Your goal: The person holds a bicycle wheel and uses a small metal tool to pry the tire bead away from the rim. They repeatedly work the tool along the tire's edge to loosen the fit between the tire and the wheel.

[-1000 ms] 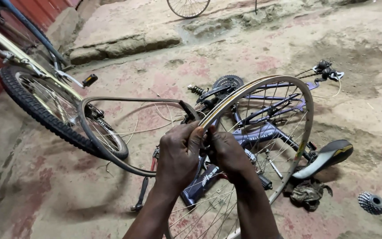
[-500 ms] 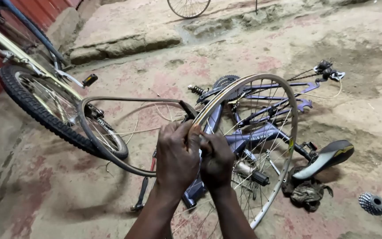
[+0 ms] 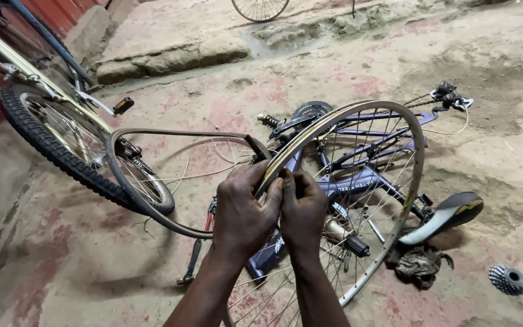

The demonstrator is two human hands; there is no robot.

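Observation:
I hold a bare spoked bicycle wheel rim [image 3: 408,145] upright in front of me. My left hand [image 3: 242,212] and my right hand [image 3: 301,209] are pressed together on the near edge of the rim, fingers pinching a thin strip along the rim bed. A loose black inner tube [image 3: 146,212] loops out to the left from where my hands meet. Behind the wheel a purple bicycle frame [image 3: 358,181] lies on the ground.
A bicycle with a knobby tyre [image 3: 49,145] stands at the left by a red wall. A black saddle [image 3: 449,215], a crumpled rag [image 3: 419,263] and a gear cassette [image 3: 507,278] lie at the right. Another wheel [image 3: 260,8] rests beyond a stone step.
The rim has tipped slightly and shifted right in my grip. My hands have closed in tighter together on its near edge. The inner tube loop stays at the left.

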